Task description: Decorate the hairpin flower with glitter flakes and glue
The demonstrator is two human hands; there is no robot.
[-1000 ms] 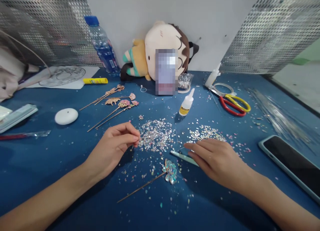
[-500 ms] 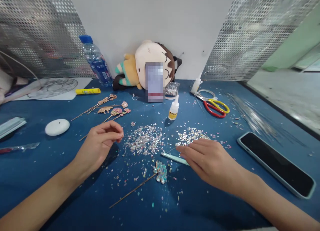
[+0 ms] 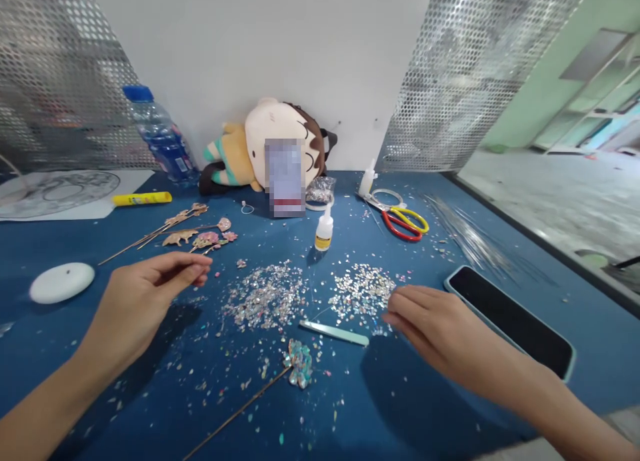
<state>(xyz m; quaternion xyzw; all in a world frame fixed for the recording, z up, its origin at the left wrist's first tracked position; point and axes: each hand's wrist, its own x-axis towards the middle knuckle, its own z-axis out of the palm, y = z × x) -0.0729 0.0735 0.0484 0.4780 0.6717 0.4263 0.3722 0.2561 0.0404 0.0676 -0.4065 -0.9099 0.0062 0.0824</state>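
Note:
My left hand [image 3: 150,288] hovers left of a pile of iridescent sequins [image 3: 270,294], thumb and fingertips pressed together; whether anything tiny is between them cannot be seen. Over the right edge of a second sequin pile [image 3: 360,288] is my right hand [image 3: 435,321], its fingers closed and pointing left, the fingertips partly hidden. Mint-green tweezers [image 3: 335,332] lie on the table between the hands, touched by neither. Just in front of them rests a hair stick [image 3: 300,364] with a flower-like head covered in shiny flakes. A small glue bottle [image 3: 324,231] stands upright behind the piles.
Several metal hair sticks [image 3: 175,231], a yellow tube [image 3: 143,199] and a white oval object [image 3: 61,282] lie at left. On the right are scissors [image 3: 405,221], thin wires [image 3: 470,234] and a phone [image 3: 510,321]. A plush doll [image 3: 240,148] and a bottle [image 3: 163,141] are at the back.
My right hand has moved off the tweezers to the right, leaving them fully in sight. My left hand has drawn left, away from the sequins. The view has turned somewhat right.

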